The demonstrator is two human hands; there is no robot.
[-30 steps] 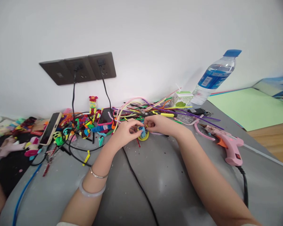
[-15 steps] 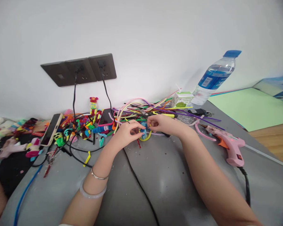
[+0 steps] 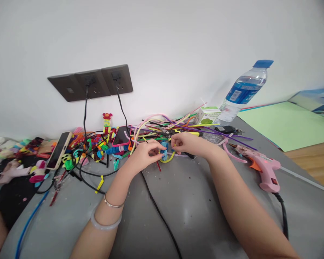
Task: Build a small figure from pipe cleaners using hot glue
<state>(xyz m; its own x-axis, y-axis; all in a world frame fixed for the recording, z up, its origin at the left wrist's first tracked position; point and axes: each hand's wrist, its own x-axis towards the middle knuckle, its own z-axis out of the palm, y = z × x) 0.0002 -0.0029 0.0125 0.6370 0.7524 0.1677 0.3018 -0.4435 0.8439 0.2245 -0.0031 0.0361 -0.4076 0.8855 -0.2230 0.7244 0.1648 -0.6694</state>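
Both hands meet over the grey table (image 3: 183, 201) near a heap of coloured pipe cleaners (image 3: 175, 127). My left hand (image 3: 143, 154) pinches a small blue twisted pipe-cleaner piece (image 3: 164, 154). My right hand (image 3: 186, 144) is closed on a yellow pipe cleaner (image 3: 169, 159) that curves under the blue piece. The left wrist wears a thin bangle and a pale bracelet (image 3: 106, 223).
A pink glue gun (image 3: 261, 167) lies to the right, with its black cord running off. Behind stand a water bottle (image 3: 243, 91) and a small green carton (image 3: 208, 115). Phones (image 3: 58, 149), small pipe-cleaner figures (image 3: 97, 145) and black cables (image 3: 156, 208) crowd the left. Wall sockets (image 3: 91, 82) are above.
The hands have stayed together at the same spot, with the fingers shifting slightly round the blue and yellow pieces. The view has tipped down a little.
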